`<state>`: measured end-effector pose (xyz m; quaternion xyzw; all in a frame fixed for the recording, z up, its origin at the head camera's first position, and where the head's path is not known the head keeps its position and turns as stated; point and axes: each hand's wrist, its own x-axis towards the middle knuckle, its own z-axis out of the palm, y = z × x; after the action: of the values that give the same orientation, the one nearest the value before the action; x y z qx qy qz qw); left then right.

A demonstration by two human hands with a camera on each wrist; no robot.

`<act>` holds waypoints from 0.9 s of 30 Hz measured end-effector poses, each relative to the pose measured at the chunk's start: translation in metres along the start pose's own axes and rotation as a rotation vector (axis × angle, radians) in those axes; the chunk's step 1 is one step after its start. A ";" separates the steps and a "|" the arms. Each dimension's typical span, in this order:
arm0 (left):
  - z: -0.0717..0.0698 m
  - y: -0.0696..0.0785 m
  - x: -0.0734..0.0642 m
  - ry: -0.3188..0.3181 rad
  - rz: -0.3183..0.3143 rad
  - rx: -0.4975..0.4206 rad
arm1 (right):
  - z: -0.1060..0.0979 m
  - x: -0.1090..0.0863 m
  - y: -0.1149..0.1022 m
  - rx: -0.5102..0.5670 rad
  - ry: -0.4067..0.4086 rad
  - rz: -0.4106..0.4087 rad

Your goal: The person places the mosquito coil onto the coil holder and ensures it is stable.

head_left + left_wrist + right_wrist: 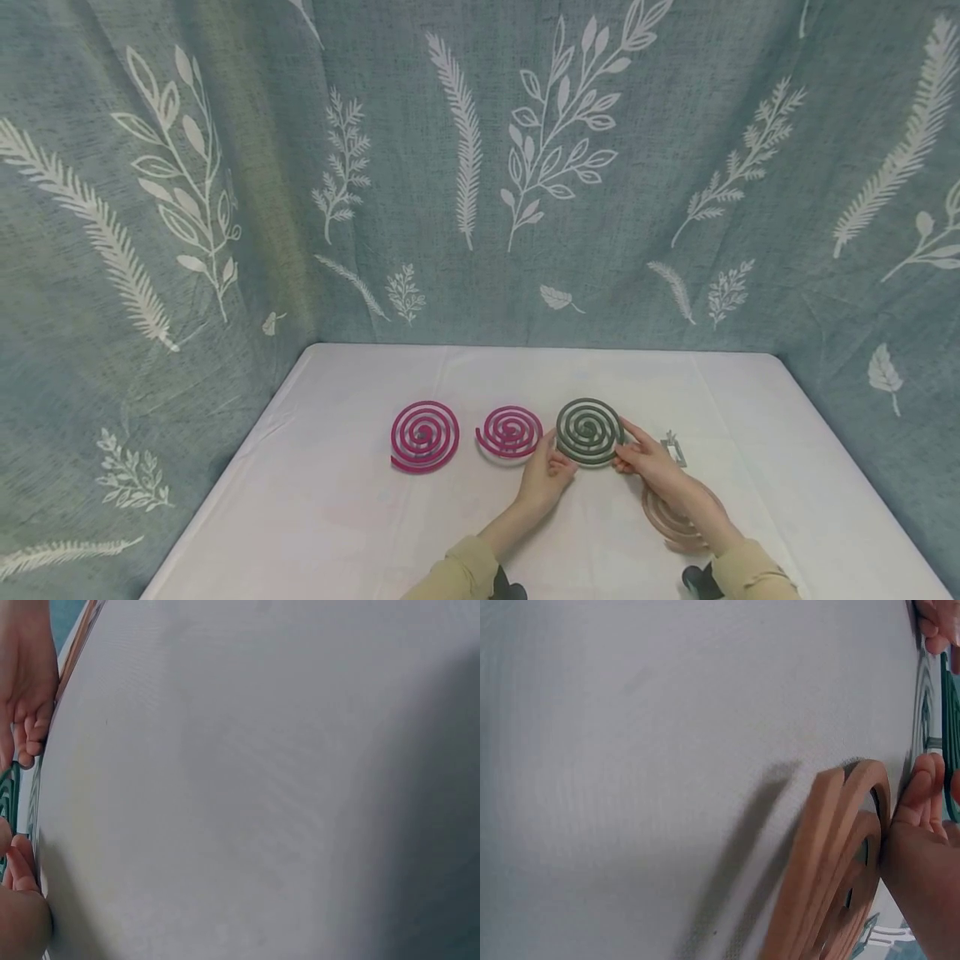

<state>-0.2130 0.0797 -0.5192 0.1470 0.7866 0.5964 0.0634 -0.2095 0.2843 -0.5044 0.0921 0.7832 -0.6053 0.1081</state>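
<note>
A dark green mosquito coil (589, 432) is held between both hands over the white table, its flat face showing in the head view. My left hand (542, 482) pinches its lower left edge. On the opposite side, the right hand (654, 465) grips the right edge between thumb and fingers. A brown coil (814, 855) lies below the right forearm, which covers part of it in the head view. Left of the green coil are two magenta coils: the nearer one (511, 432) sits close to my left fingers, and the other (425, 437) lies farther left.
A small silvery metal piece (682, 454) lies just beyond the right hand. The white table (315, 500) ends at a grey-green leaf-patterned curtain (480, 275) behind and at both sides. Black wrist devices (508, 586) show by the sleeves.
</note>
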 end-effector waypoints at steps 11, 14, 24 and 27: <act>-0.001 -0.001 -0.001 -0.008 0.001 -0.030 | 0.008 -0.002 -0.003 -0.093 0.108 -0.006; -0.001 -0.002 -0.002 -0.013 0.002 -0.030 | 0.009 -0.002 -0.002 -0.075 0.124 0.003; -0.004 0.000 -0.004 -0.024 0.004 -0.045 | 0.009 -0.004 0.002 0.068 0.198 0.045; -0.004 0.001 -0.004 -0.025 0.009 -0.055 | 0.009 -0.005 0.003 0.086 0.212 0.039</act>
<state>-0.2096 0.0750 -0.5170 0.1564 0.7682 0.6163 0.0745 -0.2037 0.2767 -0.5076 0.1754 0.7617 -0.6229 0.0327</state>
